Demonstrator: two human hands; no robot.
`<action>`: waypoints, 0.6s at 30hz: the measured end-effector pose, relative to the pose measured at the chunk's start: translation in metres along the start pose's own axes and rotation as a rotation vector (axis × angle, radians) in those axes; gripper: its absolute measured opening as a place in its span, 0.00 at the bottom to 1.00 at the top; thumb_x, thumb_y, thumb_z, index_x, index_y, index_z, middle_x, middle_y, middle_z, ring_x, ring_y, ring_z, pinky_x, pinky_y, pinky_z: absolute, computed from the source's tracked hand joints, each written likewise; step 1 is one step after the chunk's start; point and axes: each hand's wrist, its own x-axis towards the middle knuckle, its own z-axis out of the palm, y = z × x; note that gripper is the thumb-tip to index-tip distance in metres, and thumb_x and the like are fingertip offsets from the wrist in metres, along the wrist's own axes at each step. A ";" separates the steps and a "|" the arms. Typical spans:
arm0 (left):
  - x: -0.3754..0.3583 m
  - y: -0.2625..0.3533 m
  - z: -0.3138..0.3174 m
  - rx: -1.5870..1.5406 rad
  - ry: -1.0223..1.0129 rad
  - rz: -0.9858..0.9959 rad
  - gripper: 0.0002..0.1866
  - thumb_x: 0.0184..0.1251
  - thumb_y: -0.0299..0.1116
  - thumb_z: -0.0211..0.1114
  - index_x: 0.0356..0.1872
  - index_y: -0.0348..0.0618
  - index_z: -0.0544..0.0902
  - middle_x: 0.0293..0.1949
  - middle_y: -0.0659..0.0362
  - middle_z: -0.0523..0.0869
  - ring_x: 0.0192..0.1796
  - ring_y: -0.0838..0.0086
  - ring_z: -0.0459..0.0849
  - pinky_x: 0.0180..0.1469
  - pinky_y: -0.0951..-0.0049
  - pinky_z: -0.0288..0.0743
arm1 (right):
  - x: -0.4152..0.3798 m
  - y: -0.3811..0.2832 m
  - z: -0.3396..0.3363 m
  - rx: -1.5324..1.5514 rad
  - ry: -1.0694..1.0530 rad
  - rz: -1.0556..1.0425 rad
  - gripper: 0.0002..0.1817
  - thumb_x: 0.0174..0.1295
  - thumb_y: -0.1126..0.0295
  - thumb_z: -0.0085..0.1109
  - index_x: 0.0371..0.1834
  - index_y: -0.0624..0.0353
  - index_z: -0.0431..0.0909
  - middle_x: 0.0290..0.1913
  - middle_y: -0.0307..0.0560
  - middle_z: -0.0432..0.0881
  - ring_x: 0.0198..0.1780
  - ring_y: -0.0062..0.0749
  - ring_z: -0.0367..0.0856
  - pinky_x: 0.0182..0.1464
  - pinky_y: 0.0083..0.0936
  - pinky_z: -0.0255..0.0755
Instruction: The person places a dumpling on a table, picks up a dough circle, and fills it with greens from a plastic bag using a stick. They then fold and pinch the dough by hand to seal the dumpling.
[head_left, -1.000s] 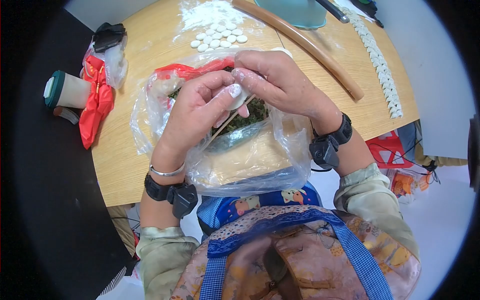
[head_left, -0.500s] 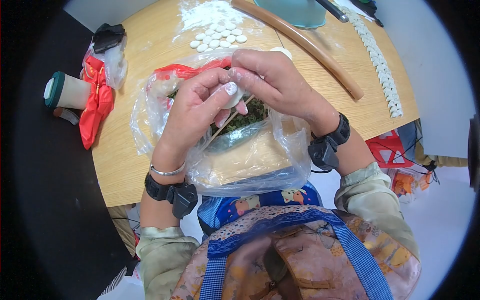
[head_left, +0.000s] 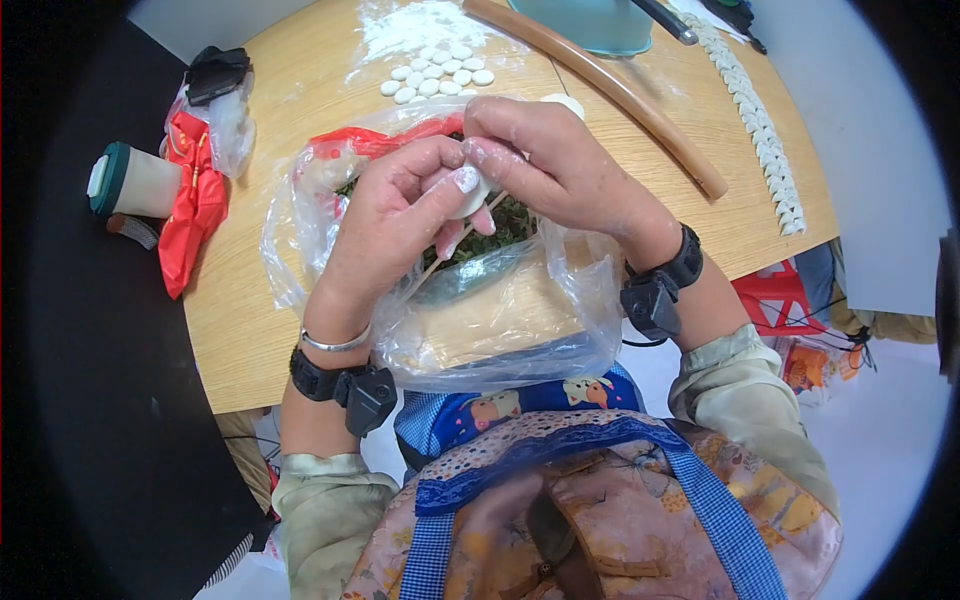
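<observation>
In the upper middle, the left hand (head_left: 400, 200) and right hand (head_left: 548, 152) meet, fingers curled, pinching a dough wrapper (head_left: 474, 199).

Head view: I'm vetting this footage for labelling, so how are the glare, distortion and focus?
Head view: wide-angle distortion, with dark corners and bowed edges on the table; head view: glare on the plastic bag, flour nearly washed out; head view: left hand and right hand fairly sharp, clothing at bottom centre softer.
</observation>
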 end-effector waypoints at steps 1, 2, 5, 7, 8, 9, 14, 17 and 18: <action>0.000 -0.001 0.000 -0.010 0.011 -0.005 0.10 0.74 0.32 0.56 0.47 0.36 0.77 0.30 0.57 0.86 0.23 0.87 0.74 0.25 0.87 0.65 | 0.000 0.000 -0.001 0.005 -0.006 0.029 0.14 0.70 0.62 0.52 0.34 0.63 0.73 0.28 0.56 0.75 0.32 0.51 0.76 0.35 0.35 0.70; 0.000 -0.001 0.001 -0.021 0.020 -0.010 0.10 0.74 0.32 0.56 0.48 0.36 0.77 0.30 0.57 0.86 0.23 0.87 0.75 0.24 0.87 0.65 | 0.000 0.000 -0.001 0.009 -0.012 0.059 0.14 0.71 0.62 0.52 0.34 0.63 0.73 0.28 0.56 0.76 0.32 0.51 0.76 0.35 0.35 0.70; 0.000 0.001 -0.002 0.000 0.002 -0.009 0.11 0.75 0.32 0.55 0.50 0.37 0.77 0.31 0.57 0.87 0.24 0.86 0.78 0.25 0.88 0.67 | -0.001 0.001 0.003 0.170 0.067 0.146 0.13 0.71 0.62 0.51 0.34 0.62 0.73 0.28 0.55 0.76 0.31 0.52 0.76 0.35 0.35 0.70; 0.001 0.000 -0.002 0.010 0.011 0.013 0.11 0.75 0.32 0.54 0.50 0.37 0.77 0.32 0.57 0.87 0.26 0.85 0.79 0.25 0.88 0.67 | 0.000 0.002 0.000 0.104 0.051 0.127 0.13 0.71 0.62 0.51 0.35 0.62 0.73 0.28 0.55 0.76 0.31 0.52 0.76 0.35 0.36 0.70; 0.001 -0.002 -0.002 0.016 0.020 0.033 0.11 0.75 0.32 0.54 0.51 0.38 0.77 0.33 0.57 0.87 0.27 0.84 0.81 0.25 0.88 0.68 | 0.000 0.002 -0.001 0.040 0.033 0.110 0.13 0.71 0.63 0.50 0.35 0.62 0.72 0.28 0.55 0.76 0.31 0.51 0.76 0.35 0.36 0.70; 0.001 -0.002 -0.002 0.016 0.020 0.033 0.11 0.75 0.32 0.54 0.51 0.38 0.77 0.33 0.57 0.87 0.27 0.84 0.81 0.25 0.88 0.68 | 0.000 0.002 0.000 0.040 0.034 0.110 0.13 0.71 0.63 0.50 0.35 0.62 0.72 0.28 0.55 0.76 0.31 0.51 0.76 0.35 0.36 0.70; 0.002 -0.005 -0.001 0.019 -0.009 0.056 0.11 0.76 0.33 0.53 0.51 0.39 0.76 0.36 0.56 0.88 0.32 0.82 0.84 0.28 0.88 0.71 | -0.002 0.001 0.001 -0.053 0.014 0.055 0.12 0.71 0.62 0.50 0.36 0.61 0.72 0.28 0.55 0.76 0.31 0.50 0.77 0.35 0.36 0.71; 0.001 -0.004 0.000 0.063 -0.014 0.038 0.13 0.76 0.33 0.52 0.53 0.38 0.76 0.37 0.56 0.88 0.33 0.81 0.85 0.30 0.87 0.73 | -0.001 -0.001 -0.001 -0.028 0.031 0.083 0.12 0.71 0.63 0.50 0.35 0.61 0.72 0.27 0.55 0.76 0.31 0.51 0.78 0.35 0.37 0.71; 0.001 -0.004 0.000 0.062 -0.014 0.039 0.13 0.76 0.33 0.52 0.53 0.38 0.76 0.37 0.56 0.88 0.33 0.81 0.85 0.30 0.87 0.73 | -0.001 0.000 0.000 -0.028 0.030 0.083 0.12 0.71 0.63 0.50 0.35 0.61 0.72 0.27 0.55 0.76 0.31 0.51 0.78 0.35 0.37 0.71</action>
